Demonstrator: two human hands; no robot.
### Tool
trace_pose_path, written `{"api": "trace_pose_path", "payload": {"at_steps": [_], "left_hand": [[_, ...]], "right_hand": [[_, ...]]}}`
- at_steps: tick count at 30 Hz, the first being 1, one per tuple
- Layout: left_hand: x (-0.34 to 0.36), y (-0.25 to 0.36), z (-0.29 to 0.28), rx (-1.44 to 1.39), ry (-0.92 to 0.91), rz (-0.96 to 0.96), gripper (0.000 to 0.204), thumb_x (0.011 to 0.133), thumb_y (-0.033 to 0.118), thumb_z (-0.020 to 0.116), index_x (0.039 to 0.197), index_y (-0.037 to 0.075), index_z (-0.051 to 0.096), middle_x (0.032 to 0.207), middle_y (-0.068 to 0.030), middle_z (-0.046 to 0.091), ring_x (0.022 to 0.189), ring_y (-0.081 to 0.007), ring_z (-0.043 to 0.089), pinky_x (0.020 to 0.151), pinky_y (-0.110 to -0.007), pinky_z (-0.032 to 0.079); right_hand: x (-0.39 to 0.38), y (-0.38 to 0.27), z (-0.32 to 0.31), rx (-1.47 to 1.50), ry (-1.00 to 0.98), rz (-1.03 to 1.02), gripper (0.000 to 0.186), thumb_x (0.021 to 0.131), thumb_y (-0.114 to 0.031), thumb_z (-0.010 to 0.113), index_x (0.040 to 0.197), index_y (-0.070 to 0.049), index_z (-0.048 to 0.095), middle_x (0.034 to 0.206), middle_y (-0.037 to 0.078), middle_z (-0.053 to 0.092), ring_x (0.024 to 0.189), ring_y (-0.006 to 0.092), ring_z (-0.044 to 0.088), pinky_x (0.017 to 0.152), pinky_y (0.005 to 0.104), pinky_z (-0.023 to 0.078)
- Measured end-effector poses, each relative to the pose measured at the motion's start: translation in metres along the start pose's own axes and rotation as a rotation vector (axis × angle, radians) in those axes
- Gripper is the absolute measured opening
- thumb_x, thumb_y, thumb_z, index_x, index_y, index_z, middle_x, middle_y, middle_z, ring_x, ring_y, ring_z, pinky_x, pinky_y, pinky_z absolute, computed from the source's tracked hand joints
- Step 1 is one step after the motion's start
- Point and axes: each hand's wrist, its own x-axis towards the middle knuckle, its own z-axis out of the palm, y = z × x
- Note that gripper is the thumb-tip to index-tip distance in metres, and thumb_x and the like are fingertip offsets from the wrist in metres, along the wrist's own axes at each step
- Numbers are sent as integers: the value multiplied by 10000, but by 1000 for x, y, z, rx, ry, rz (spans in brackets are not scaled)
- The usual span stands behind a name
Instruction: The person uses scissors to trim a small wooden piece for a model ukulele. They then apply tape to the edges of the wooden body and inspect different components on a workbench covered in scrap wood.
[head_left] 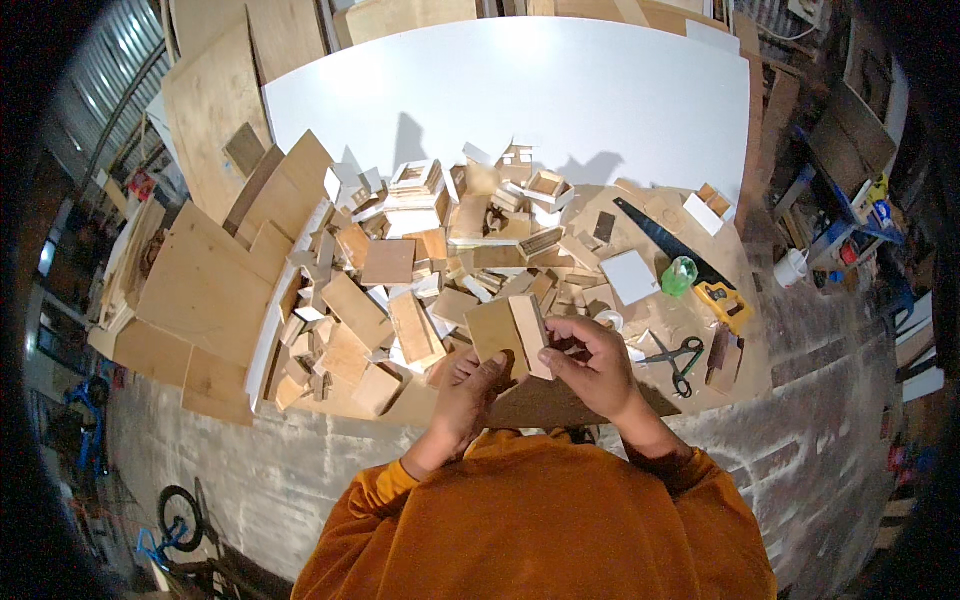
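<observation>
Near the front edge of the table, my left hand (466,398) is closed on a square tan wooden board (489,330), with its thumb across the lower edge. A narrow pale wood strip (530,337) stands along the board's right side, touching it. My right hand (592,366) pinches this strip at its right side between thumb and fingers. Whether the two pieces are fastened together, I cannot tell. Just right of my right hand lies a pair of scissors (681,362) with dark handles.
Wood offcuts (358,312) pile up across the table's left and middle. On the right lie a handsaw (664,240) with a yellow handle, a green translucent object (679,277) and a white square tile (630,277). A white panel (560,90) stands behind; plywood sheets (205,285) lean left.
</observation>
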Motion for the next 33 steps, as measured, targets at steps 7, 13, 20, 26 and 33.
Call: {"api": "trace_pose_path", "payload": {"at_steps": [7, 13, 20, 26, 33], "left_hand": [[19, -20, 40, 111, 59, 100, 249, 933, 147, 558, 1106, -28, 594, 986, -73, 655, 897, -135, 619, 835, -286, 496], [25, -44, 70, 374, 142, 122, 245, 937, 136, 552, 1092, -46, 606, 1007, -75, 661, 856, -91, 591, 736, -226, 459], [34, -46, 129, 376, 95, 327, 212, 932, 74, 533, 1073, -64, 610, 1015, -104, 664, 924, -147, 610, 816, -272, 466], [41, -63, 142, 472, 130, 287, 250, 946, 87, 506, 1129, -68, 576, 1053, -103, 654, 944, -141, 604, 824, -260, 468], [55, -84, 143, 351, 139, 286, 227, 953, 77, 502, 1134, -36, 580, 1032, -73, 654, 891, -99, 588, 781, -242, 460]], "right_hand": [[4, 8, -48, 76, -61, -3, 280, 821, -47, 666, 1082, 16, 589, 893, 54, 595, 783, 85, 571, 658, 229, 501], [-2, 10, -90, -40, -10, -161, 279, 807, -14, 666, 1071, 20, 582, 932, 90, 605, 805, 123, 609, 668, 245, 525], [-8, 27, -119, 23, 80, -247, 273, 814, -36, 665, 1067, 10, 573, 919, 138, 619, 791, 250, 637, 695, 331, 525], [-4, 34, -143, 7, 32, -286, 289, 808, -27, 678, 1066, 33, 565, 939, 123, 614, 797, 186, 647, 696, 284, 549], [-1, 41, -159, 104, -50, -161, 277, 814, -49, 677, 1059, 33, 574, 898, 107, 607, 786, 149, 627, 657, 266, 536]]}}
